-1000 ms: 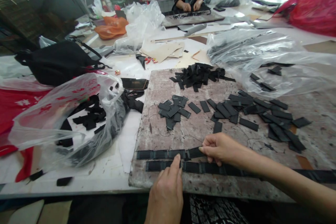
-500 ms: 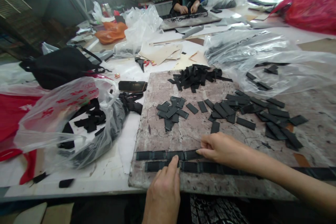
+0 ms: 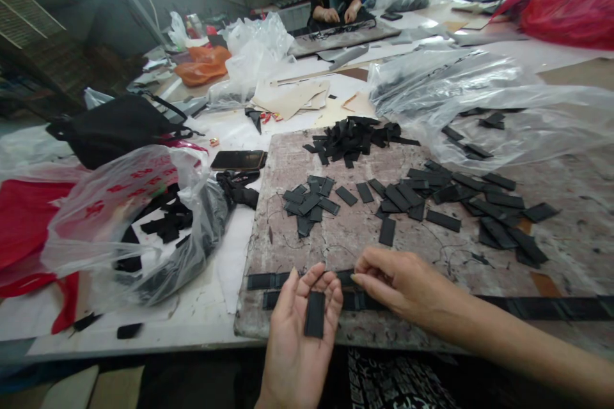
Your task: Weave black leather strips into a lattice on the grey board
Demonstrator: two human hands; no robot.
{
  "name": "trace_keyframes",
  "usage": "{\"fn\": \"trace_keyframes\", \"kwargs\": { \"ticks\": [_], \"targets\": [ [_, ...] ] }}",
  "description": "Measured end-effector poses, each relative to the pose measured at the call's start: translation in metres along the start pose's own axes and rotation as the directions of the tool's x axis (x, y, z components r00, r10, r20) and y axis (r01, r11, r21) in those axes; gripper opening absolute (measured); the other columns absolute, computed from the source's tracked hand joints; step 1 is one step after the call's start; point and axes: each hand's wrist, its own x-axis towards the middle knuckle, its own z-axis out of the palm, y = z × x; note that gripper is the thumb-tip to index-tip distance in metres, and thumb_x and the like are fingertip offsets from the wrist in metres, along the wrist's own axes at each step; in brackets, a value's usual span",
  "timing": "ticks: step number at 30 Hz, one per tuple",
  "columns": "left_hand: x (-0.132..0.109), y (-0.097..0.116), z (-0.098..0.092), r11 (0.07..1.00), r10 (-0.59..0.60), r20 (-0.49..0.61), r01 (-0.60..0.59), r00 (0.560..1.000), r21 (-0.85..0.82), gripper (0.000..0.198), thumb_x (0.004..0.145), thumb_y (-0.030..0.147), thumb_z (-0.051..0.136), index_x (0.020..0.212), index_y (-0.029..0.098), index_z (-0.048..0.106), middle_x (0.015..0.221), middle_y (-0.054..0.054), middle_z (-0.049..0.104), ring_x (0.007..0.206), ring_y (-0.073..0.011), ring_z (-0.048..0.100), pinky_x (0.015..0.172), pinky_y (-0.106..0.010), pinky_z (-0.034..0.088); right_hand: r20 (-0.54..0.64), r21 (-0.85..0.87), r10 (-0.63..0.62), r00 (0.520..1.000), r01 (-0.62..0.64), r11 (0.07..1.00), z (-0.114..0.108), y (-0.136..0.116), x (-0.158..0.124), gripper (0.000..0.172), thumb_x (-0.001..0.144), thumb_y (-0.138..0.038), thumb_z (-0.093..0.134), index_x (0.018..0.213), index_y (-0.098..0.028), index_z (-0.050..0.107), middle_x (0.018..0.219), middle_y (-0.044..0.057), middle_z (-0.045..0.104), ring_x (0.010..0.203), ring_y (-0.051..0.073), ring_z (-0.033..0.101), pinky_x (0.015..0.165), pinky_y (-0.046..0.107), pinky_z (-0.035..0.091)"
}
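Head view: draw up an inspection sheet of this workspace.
Surface: board, mottled and stained.
Things: two rows of black pieces near the front edge; loose piles beyond.
Left hand: palm up, one piece lying in it.
Right hand: fingertips at the farther row.
Clutter: phone, clear bag and black bag, left of the board.
Cables: nothing seen on the board.
Surroundings: another person's hands beyond; red bag, far right.

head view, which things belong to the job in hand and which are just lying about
Seemingly in use:
left hand, black rectangular piece on its palm
right hand at the upper black row
loose black pieces

Likely just lying about:
near smartphone
black bag
orange plastic bag
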Motion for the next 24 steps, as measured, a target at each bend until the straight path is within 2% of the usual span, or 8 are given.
{"fn": "trace_keyframes", "kwargs": {
  "ticks": [5, 8, 14, 16, 18, 21, 23, 24],
  "targets": [
    [-0.002, -0.012, 0.017, 0.997, -0.017, 0.051, 0.021, 0.999, -0.071, 0.038, 0.091, 0.033, 0.034, 0.1, 0.007, 0.059, 0.087, -0.012, 0.063, 0.084, -0.0186, 0.063, 0.083, -0.03, 0.051, 0.04, 0.141, -0.037, 0.999, 0.031, 0.99, 0.005, -0.027, -0.02, 0.012, 0.083, -0.026, 0.054, 0.075, -0.018, 0.052, 0.065, -0.003, 0.053, 0.057, 0.009, 0.047, 0.053, 0.02, 0.032],
    [-0.005, -0.025, 0.024, 0.999, 0.038, 0.041, -0.037, 0.998, -0.008, 0.044, 0.09, 0.042, 0.035, 0.107, 0.009, 0.059, 0.097, -0.012, 0.064, 0.096, -0.0212, 0.061, 0.093, -0.033, 0.045, 0.005, 0.036, 0.005, 1.0, -0.005, 0.999, 0.013, -0.031, -0.025, 0.02, 0.076, -0.029, 0.062, 0.069, -0.018, 0.048, 0.064, -0.003, 0.052, 0.054, 0.01, 0.045, 0.049, 0.021, 0.03],
    [-0.006, -0.049, 0.028, 0.989, 0.109, 0.087, -0.117, 0.99, 0.09, 0.044, 0.089, 0.042, 0.036, 0.116, 0.013, 0.055, 0.118, -0.013, 0.059, 0.114, -0.0216, 0.052, 0.102, -0.034, 0.037, -0.165, -0.243, -0.26, 0.951, 0.217, 0.945, 0.017, -0.015, -0.034, 0.014, 0.088, -0.02, 0.041, 0.077, -0.016, 0.049, 0.069, 0.003, 0.055, 0.062, 0.014, 0.051, 0.058, 0.025, 0.035],
    [-0.002, -0.05, 0.02, 0.95, 0.206, 0.151, -0.235, 0.967, 0.208, 0.038, 0.089, 0.036, 0.041, 0.119, 0.016, 0.053, 0.122, -0.01, 0.058, 0.118, -0.0189, 0.048, 0.105, -0.032, 0.033, -0.19, -0.24, -0.244, 0.951, 0.196, 0.951, 0.01, -0.006, -0.038, 0.021, 0.091, -0.02, 0.035, 0.075, -0.017, 0.049, 0.067, 0.002, 0.054, 0.06, 0.014, 0.051, 0.057, 0.024, 0.035],
    [0.005, -0.045, 0.009, 0.806, 0.334, 0.257, -0.416, 0.907, 0.422, 0.036, 0.085, 0.034, 0.05, 0.118, 0.019, 0.055, 0.123, -0.008, 0.057, 0.12, -0.0189, 0.047, 0.106, -0.033, 0.031, -0.186, -0.174, -0.119, 0.975, 0.086, 0.981, -0.002, 0.005, -0.039, 0.024, 0.092, -0.025, 0.036, 0.073, -0.018, 0.049, 0.064, 0.0, 0.053, 0.058, 0.012, 0.05, 0.055, 0.023, 0.034],
    [0.016, -0.031, -0.01, 0.324, 0.493, 0.461, -0.647, 0.738, 0.69, 0.028, 0.083, 0.032, 0.055, 0.106, 0.02, 0.063, 0.117, -0.008, 0.061, 0.114, -0.0218, 0.051, 0.105, -0.038, 0.032, -0.089, -0.078, 0.105, 0.991, -0.112, 0.991, -0.021, 0.021, -0.037, 0.027, 0.09, -0.033, 0.04, 0.071, -0.018, 0.051, 0.062, -0.001, 0.053, 0.057, 0.012, 0.049, 0.054, 0.022, 0.033],
    [0.025, -0.023, -0.019, 0.01, 0.503, 0.591, -0.688, 0.631, 0.726, 0.023, 0.083, 0.027, 0.053, 0.102, 0.02, 0.066, 0.111, -0.008, 0.063, 0.109, -0.0223, 0.053, 0.102, -0.04, 0.035, -0.015, -0.049, 0.188, 0.982, -0.188, 0.981, -0.03, 0.03, -0.032, 0.029, 0.089, -0.036, 0.042, 0.068, -0.018, 0.052, 0.061, -0.001, 0.052, 0.057, 0.013, 0.048, 0.052, 0.022, 0.031],
    [0.03, -0.021, -0.022, -0.101, 0.485, 0.648, -0.698, 0.587, 0.708, 0.023, 0.083, 0.025, 0.053, 0.102, 0.021, 0.066, 0.109, -0.008, 0.064, 0.108, -0.0226, 0.053, 0.101, -0.041, 0.036, 0.015, -0.036, 0.214, 0.977, -0.213, 0.976, -0.032, 0.033, -0.03, 0.03, 0.088, -0.037, 0.042, 0.066, -0.018, 0.052, 0.06, -0.001, 0.052, 0.057, 0.013, 0.047, 0.052, 0.023, 0.03]
  ]
}}
